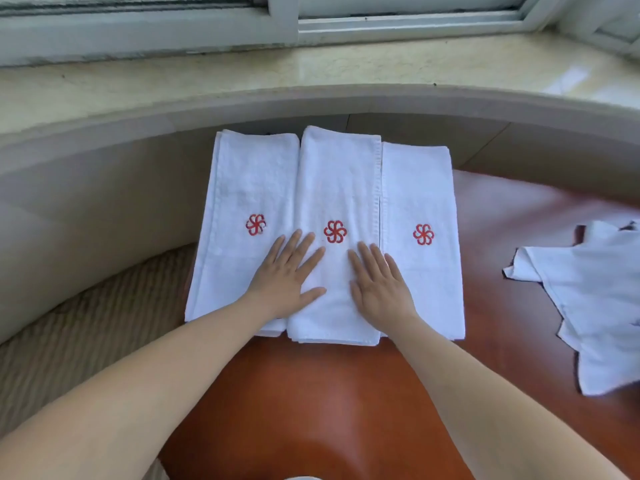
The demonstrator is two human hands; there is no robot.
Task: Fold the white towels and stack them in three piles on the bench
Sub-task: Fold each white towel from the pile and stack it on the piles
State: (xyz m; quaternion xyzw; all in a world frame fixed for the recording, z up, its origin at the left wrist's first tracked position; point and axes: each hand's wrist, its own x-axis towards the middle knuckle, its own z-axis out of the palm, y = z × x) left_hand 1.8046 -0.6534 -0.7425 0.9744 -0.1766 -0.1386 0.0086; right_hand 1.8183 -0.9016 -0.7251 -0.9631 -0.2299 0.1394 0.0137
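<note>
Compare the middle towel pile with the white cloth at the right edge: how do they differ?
The middle pile is folded into a neat long rectangle; the white cloth lies loose and crumpled. The middle pile shows a red flower emblem; none is visible on the white cloth. The left hand and right hand press flat on the middle pile; nothing touches the white cloth. Both are white and lie on the bench.

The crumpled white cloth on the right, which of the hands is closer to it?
The right hand. It presses flat on the middle towel pile, on the side toward the crumpled cloth. The left hand lies farther away, over the seam between the left and middle piles.
</note>
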